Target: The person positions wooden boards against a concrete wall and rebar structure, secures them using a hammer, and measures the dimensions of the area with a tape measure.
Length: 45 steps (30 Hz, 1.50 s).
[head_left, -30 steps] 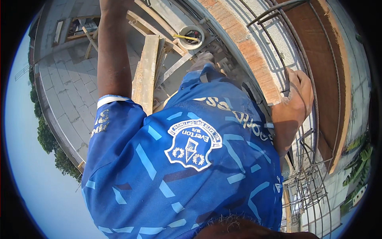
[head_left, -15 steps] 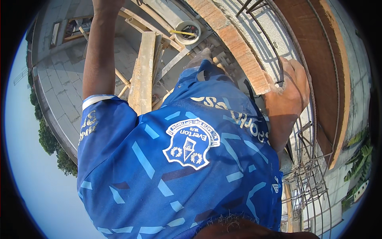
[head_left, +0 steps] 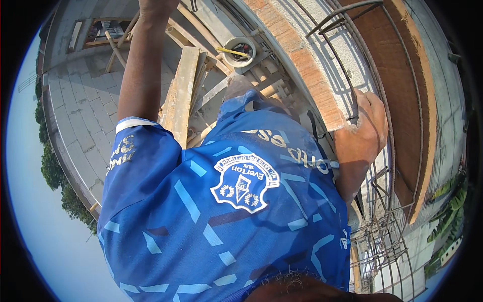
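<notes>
My left hand (head_left: 156, 5) is cut off at the top edge above the scaffold timbers, so its fingers are hidden. At the right, my right hand (head_left: 366, 121) has its fingers curled round a dark steel bar (head_left: 342, 65) where it meets the top of the brick wall (head_left: 312, 80), whose rough plastered band (head_left: 329, 48) is crossed by bent bars. A wire-tied steel cage (head_left: 382, 241) lies farther down the wall, and a brown board (head_left: 402, 100) runs along the outer side.
Below are timber planks (head_left: 183, 93), bamboo poles (head_left: 198, 32) and a white bucket (head_left: 238, 59) with a yellow tool across it. A block wall (head_left: 83, 116) with a framed opening (head_left: 103, 31) stands at left. Trees (head_left: 53, 166) and banana leaves (head_left: 448, 216) show at the edges.
My left arm shifted left, then back right, along with a slight shift of the view. My foot below has moved slightly. My right hand stays on the bar.
</notes>
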Tool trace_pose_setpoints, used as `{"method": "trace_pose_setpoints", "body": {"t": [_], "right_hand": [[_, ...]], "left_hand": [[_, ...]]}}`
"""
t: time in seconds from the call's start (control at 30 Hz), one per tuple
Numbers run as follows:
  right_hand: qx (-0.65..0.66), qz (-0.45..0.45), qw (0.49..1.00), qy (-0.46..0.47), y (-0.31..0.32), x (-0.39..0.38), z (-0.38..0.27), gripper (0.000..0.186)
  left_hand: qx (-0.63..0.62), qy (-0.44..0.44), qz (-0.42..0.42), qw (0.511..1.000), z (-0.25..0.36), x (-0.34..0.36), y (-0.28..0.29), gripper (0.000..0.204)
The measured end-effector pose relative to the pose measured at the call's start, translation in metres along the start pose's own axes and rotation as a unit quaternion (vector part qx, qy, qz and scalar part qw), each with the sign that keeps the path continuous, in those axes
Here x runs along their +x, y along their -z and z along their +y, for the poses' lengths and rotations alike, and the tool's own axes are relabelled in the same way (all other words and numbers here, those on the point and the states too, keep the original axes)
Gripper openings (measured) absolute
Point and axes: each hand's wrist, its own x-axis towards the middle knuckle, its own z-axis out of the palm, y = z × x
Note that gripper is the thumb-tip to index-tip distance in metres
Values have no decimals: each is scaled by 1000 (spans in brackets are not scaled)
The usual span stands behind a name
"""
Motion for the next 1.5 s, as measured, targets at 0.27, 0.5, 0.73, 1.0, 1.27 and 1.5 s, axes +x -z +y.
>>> {"method": "trace_pose_setpoints", "body": {"t": [0.27, 0.5, 0.73, 1.0, 1.27, 1.5], "right_hand": [[3, 9, 1000, 0, 3, -5, 4, 50], [9, 7, 1000, -14, 4, -2, -3, 51], [15, 3, 1000, -19, 7, 1, -7, 50], [-8, 72, 996, 52, 2, -2, -4, 34], [-22, 30, 998, 56, -1, -6, 6, 52], [-73, -256, 964, -9, 72, 0, -15, 55]], "left_hand": [[-12, 20, 60, 998, -13, -10, -5, 20], [-12, -26, 32, 999, 54, -25, -94, 34], [-27, -17, 62, 998, 38, -26, -91, 53], [-73, -3, 78, 994, 37, -33, -95, 57], [43, -51, 98, 993, 24, -28, -86, 64], [79, -40, 93, 992, 34, -31, -90, 65]]}}
